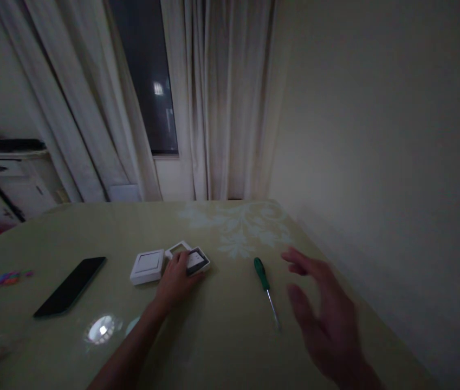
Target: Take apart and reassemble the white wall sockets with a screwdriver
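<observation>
My left hand [175, 279] is closed on the near side of a white square wall switch [197, 261] with its grey inner face showing. Behind my fingers, partly hidden, lies a white square frame [180, 247]. Just left of this hand sits another white square wall switch [148, 265], its front plate on. A screwdriver [261, 272] with a green handle and a metal shaft rests on the table, its tip toward me. To the right of it, my right hand [327, 314] hovers with thumb and fingers apart, slightly blurred and holding nothing.
On the left of the table [230, 336] lies a black smartphone [71, 287]. Small colourful pieces [10, 278] are farther left, with blurred items at the near left edge. A wall [396, 162] runs along the right, and curtains [230, 108] hang behind the table.
</observation>
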The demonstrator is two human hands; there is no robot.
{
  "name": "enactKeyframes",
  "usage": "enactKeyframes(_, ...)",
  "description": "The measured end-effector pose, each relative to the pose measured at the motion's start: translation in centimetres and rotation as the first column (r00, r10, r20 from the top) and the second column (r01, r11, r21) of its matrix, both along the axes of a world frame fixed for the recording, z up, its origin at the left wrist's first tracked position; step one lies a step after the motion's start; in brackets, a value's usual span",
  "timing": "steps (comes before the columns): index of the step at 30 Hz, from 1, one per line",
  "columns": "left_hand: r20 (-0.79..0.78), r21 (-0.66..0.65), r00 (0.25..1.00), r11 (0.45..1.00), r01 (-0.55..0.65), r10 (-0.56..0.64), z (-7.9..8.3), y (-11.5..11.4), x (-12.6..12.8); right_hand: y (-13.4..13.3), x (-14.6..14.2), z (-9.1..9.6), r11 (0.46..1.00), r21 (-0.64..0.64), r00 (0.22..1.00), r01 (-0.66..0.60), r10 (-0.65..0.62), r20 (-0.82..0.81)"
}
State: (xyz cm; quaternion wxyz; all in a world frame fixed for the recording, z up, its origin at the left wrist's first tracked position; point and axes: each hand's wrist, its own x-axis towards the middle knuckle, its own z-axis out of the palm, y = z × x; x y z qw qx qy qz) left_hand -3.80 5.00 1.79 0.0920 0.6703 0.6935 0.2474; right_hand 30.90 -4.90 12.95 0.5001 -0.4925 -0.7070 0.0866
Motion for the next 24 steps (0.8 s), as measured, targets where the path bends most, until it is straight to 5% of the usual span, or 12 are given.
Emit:
enactKeyframes(4, -0.070, -0.050, 0.997, 0.998, -0.041, 0.037, -0.1, 1.6, -1.0, 5.9, 0.6, -5.6, 0.975, -0.218, 0.941, 0.046, 0.031, 0.337)
enactKeyframes(9, -0.144, -0.074, 0.989, 0.996, -0.058, 0.047, -0.5, 2.5, -2.0, 6.6, 1.7, -11.5, 0.892, -0.428, 0.853, 0.144, 0.107, 0.510)
enactKeyframes(19, -0.259, -0.072, 0.962, 0.992, -0.105, 0.084, 1.3, 3.7, -2.4, 8.3, 1.7, -10.8, 0.915, -0.402, 0.850, 0.034, 0.185, 0.493)
enactKeyframes(24, -0.268, -0.028, 0.946, 0.980, -0.197, 0.183, 2.9, 2.0, -6.1, 8.5, 2.0, -11.8, 0.928, -0.369, 0.879, 0.049, 0.136, 0.458)
